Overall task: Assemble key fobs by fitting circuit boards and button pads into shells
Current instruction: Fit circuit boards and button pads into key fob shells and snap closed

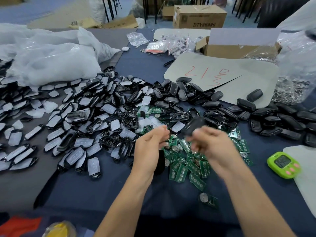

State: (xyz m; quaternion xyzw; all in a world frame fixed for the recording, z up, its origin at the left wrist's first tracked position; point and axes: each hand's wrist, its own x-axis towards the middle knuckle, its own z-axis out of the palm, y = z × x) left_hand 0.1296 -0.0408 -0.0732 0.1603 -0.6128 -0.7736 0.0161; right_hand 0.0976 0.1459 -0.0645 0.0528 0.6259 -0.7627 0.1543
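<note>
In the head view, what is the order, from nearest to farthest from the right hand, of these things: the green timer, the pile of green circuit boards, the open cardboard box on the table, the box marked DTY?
1. Circuit boards: just below the right hand.
2. Green timer: to its right.
3. Open cardboard box: far side of the table.
4. Box marked DTY: beyond the table.

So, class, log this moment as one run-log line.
right hand: holds shell | left hand: grip unclear | boards: heaped beneath

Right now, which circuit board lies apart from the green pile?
The lone circuit board with the round battery, on bare blue cloth nearer the camera than the pile.
</note>
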